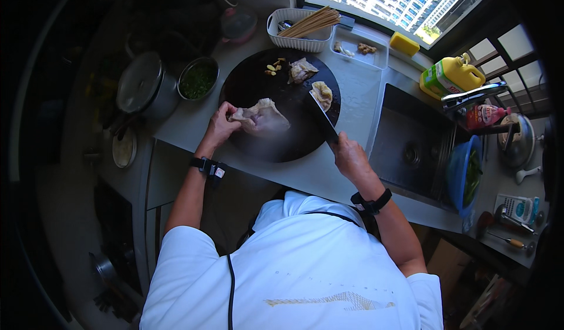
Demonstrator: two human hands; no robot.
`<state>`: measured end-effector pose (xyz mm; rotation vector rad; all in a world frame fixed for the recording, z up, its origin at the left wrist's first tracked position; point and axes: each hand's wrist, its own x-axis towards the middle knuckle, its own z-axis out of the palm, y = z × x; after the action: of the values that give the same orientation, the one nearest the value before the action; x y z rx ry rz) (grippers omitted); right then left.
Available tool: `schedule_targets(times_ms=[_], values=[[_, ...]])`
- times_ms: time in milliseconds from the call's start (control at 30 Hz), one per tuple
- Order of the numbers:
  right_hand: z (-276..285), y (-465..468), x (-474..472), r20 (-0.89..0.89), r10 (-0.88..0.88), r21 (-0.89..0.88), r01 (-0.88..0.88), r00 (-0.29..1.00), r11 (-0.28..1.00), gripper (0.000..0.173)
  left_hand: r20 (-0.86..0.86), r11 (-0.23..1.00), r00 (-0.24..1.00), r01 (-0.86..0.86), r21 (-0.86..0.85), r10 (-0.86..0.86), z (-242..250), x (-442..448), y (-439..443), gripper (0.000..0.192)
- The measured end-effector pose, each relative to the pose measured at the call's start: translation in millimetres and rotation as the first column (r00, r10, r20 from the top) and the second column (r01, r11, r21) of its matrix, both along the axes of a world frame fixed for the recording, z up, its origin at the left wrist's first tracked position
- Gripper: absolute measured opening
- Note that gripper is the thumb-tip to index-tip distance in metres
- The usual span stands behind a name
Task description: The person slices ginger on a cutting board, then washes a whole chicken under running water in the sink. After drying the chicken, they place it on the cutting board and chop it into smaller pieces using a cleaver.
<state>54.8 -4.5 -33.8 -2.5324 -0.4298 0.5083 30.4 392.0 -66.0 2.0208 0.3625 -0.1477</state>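
My left hand [224, 126] pinches the left end of a pale piece of meat [264, 117] over a round dark cutting board [304, 147]. In my right hand [351, 156] is the handle of a kitchen knife [325, 117]. Its blade points up and away, with the tip beside a yellowish piece of meat [322, 95] at the board's right. Another pale piece of meat [302, 70] lies toward the back of the board. Left of that are several slices of ginger [273, 67]. A whitish haze blurs the front of the board.
Left of the board stand a metal bowl of chopped greens [198, 81] and a lidded pot [141, 83]. Behind are a white basket with chopsticks [304, 30] and a clear tray [359, 48]. At right lie a sink [410, 145], faucet [473, 95] and blue basin [462, 175].
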Motion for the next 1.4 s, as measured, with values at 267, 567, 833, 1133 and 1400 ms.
schedule_targets(times_ms=[267, 567, 833, 1133, 1400], values=[[1.8, 0.9, -1.2, -0.008, 0.004, 0.003, -0.004, 1.0, 1.0, 0.018, 0.151, 0.755, 0.894, 0.255, 0.604, -0.422, 27.0, -20.4, -13.6, 0.072], [3.4, 2.2, -2.5, 0.003, 0.003, -0.01, -0.003, 1.0, 1.0, 0.018, 0.142, 0.659, 0.824, 0.322, 0.679, -0.549, 31.7, 10.2, -57.0, 0.062], [1.9, 2.6, -5.7, -0.019, -0.03, -0.011, 0.03, 0.999, 0.999, 0.016, 0.233, 0.707, 0.834, 0.237, 0.666, -0.499, 11.4, 28.7, -55.8, 0.036], [-5.2, 0.7, -7.9, 0.041, -0.017, 0.026, 0.016, 0.999, 1.0, 0.018, 0.372, 0.739, 0.812, 0.104, 0.666, -0.45, 19.9, 28.1, -68.7, 0.021], [-7.0, -1.2, -9.6, 0.037, -0.033, 0.037, 0.032, 0.999, 0.999, 0.019, 0.313, 0.591, 0.872, -0.033, 0.806, -0.377, 4.5, 10.3, -130.8, 0.04]])
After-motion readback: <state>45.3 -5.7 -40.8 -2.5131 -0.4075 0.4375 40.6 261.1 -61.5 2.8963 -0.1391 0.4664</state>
